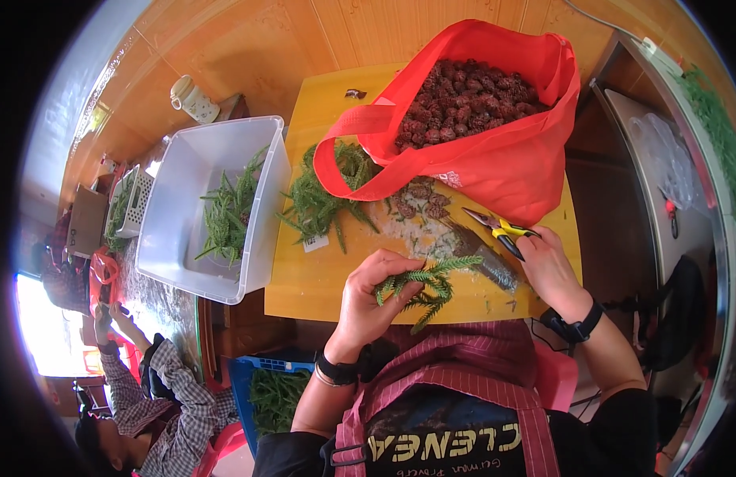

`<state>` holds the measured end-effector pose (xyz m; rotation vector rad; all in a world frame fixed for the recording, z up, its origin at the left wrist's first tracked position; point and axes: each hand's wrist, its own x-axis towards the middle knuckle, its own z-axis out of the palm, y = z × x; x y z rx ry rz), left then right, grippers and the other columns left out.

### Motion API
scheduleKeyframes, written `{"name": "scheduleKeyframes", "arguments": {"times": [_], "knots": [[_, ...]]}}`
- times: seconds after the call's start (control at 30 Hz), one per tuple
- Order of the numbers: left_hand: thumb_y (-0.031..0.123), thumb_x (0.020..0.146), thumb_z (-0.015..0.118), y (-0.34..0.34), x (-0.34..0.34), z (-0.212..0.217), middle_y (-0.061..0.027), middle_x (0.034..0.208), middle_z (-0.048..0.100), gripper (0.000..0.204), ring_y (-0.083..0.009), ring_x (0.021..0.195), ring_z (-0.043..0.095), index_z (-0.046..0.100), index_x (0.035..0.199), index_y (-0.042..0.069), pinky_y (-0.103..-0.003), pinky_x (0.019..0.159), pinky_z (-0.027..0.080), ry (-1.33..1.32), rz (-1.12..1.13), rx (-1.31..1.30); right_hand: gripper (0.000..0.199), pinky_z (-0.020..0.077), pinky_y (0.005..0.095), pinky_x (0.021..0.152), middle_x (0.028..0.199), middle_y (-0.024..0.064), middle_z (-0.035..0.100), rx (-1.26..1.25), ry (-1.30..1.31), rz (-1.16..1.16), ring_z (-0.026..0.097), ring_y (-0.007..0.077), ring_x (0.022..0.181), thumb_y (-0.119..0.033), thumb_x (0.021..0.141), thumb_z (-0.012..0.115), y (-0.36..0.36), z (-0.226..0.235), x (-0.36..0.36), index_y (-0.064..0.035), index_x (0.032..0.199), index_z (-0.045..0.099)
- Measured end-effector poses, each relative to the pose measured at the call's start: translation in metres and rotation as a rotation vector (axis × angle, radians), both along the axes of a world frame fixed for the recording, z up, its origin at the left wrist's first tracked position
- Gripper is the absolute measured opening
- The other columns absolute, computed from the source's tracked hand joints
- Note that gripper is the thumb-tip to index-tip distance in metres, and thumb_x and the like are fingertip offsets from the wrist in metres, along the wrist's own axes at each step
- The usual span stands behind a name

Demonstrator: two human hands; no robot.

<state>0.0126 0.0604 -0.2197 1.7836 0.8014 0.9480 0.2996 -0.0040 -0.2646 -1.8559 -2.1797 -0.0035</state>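
Note:
My left hand grips a bunch of green needle-leaved sprigs over the near edge of a yellow table. My right hand holds yellow-handled pliers, jaws pointing left toward the sprigs' tips. A loose pile of the same green sprigs lies further back on the table. Behind it stands an open red bag full of dark reddish cones. A few cones lie on the table in front of the bag.
A white plastic tub with green sprigs inside stands left of the table. A blue crate with more sprigs sits below. Another person in a checked shirt crouches at lower left. A metal counter runs along the right.

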Motion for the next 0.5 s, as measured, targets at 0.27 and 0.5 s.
{"name": "scheduleKeyframes", "arguments": {"times": [0.27, 0.5], "knots": [[-0.002, 0.072, 0.07, 0.0, 0.001, -0.001, -0.007, 0.087, 0.061, 0.028, -0.018, 0.082, 0.058, 0.066, 0.099, 0.004, -0.027, 0.074, 0.046, -0.007, 0.006, 0.001, 0.016, 0.0415, 0.0384, 0.088, 0.086, 0.0144, 0.059, -0.097, -0.008, -0.002, 0.05, 0.0325, 0.1, -0.006, 0.075, 0.059, 0.0, 0.0, 0.003, -0.0022, 0.09, 0.055], [-0.004, 0.075, 0.067, -0.002, 0.002, -0.005, -0.0082, 0.093, 0.061, 0.025, -0.0179, 0.088, 0.058, 0.065, 0.099, 0.002, -0.027, 0.078, 0.046, -0.148, -0.042, -0.101, 0.026, 0.0426, 0.041, 0.089, 0.098, 0.0181, 0.057, -0.142, 0.118, 0.014, 0.048, 0.0361, 0.107, -0.006, 0.072, 0.067, -0.002, 0.007, 0.002, -0.0005, 0.093, 0.054]]}}
